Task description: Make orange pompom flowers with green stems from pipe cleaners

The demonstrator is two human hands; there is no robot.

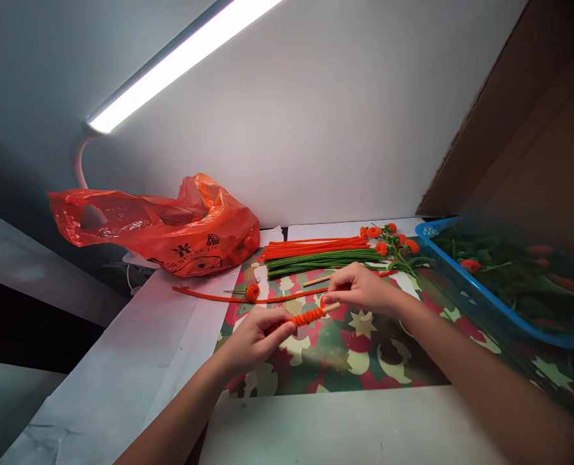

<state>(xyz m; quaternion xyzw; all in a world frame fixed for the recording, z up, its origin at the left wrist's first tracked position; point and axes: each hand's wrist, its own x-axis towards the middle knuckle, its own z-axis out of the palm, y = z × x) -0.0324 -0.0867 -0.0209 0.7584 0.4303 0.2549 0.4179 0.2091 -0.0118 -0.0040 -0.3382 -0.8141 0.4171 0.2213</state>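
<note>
My left hand [260, 332] is closed on a thin wooden stick [332, 307], around which an orange pipe cleaner [310, 316] is wound in a tight coil. At the stick's right end, my right hand [359, 289] pinches the loose part of that pipe cleaner between thumb and finger. Just behind the hands lies a long, straight orange pipe cleaner [204, 297], with a small orange pompom-like flower [252, 292] on a wire beside it. A second wooden stick [316, 281] rests on the patterned mat [335, 368], partly hidden by my right hand.
Bundles of orange pipe cleaners [316, 247] and green pipe cleaners [325, 260] lie at the back, near several orange flowers on green stems [398, 248]. A red plastic bag [184, 232] stands left under a lit lamp [180, 64]. On the right is a blue basket [500, 309] of greenery.
</note>
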